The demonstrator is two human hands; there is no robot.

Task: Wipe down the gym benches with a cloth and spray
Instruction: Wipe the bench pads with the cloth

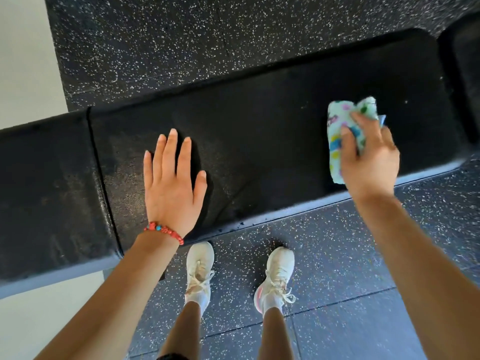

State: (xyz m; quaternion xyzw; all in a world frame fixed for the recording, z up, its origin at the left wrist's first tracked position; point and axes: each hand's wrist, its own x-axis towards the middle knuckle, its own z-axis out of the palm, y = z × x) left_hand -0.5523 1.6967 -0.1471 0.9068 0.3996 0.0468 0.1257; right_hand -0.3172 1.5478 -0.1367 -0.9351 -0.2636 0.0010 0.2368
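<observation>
A long black padded gym bench (272, 120) runs across the view from left to right. My left hand (172, 185) lies flat on its middle pad, fingers spread, a red bead bracelet on the wrist. My right hand (368, 159) presses a folded pale cloth with coloured dots (337, 141) onto the right part of the same pad, near the front edge. No spray bottle is in view.
A second bench pad (49, 193) adjoins on the left across a seam, and another dark pad (465, 74) shows at the far right. Black speckled rubber flooring (363, 255) surrounds the bench. My two white shoes (200, 271) stand just in front. A pale wall (26, 53) is at upper left.
</observation>
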